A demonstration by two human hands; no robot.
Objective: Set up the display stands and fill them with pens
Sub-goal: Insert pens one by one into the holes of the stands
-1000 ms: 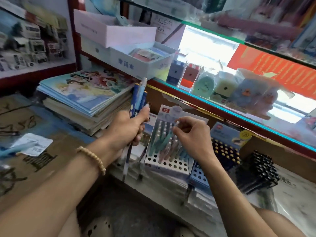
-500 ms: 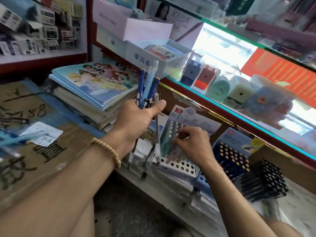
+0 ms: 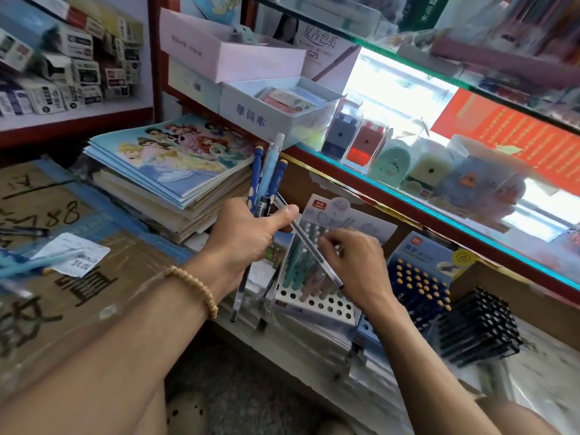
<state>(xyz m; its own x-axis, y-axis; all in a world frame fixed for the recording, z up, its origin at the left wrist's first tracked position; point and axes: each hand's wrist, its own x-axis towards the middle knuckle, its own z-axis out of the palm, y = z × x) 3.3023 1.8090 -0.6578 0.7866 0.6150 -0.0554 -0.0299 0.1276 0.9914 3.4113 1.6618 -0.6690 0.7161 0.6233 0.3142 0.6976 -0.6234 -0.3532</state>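
So the white perforated display stand (image 3: pixel 317 296) in the middle of the frame is up and about half loaded, I'd say: a cluster of pastel pens (image 3: pixel 301 268) (teal, green, pinkish) sits in its upper rows, while the front rows of holes along the lower edge show bare. Right of it, a blue stand with yellow-capped pens (image 3: pixel 417 287) looks pretty much full, and further right a block of black pens (image 3: pixel 480 328) looks packed too. My guess is most of what's left is the white stand.

The left hand (image 3: pixel 248 233) is wrapped around a bundle of pens (image 3: pixel 266 180), with the blue and pale ones sticking up toward the upper middle and a couple of clear barrels hanging below the fist. The right hand (image 3: pixel 354 262) hovers over the white stand with fingers curled, pinching a clear pen (image 3: pixel 314 252) that slants across the pastel ones. Can't tell if its tip is in a hole yet.

Room is tight. The glass counter edge (image 3: pixel 408 196) runs diagonally just behind the stands, a stack of princess colouring books (image 3: pixel 175 164) sits close on the left, and the stands nearly touch each other. The only open approach is from the lower part of the frame, where the arms come in.
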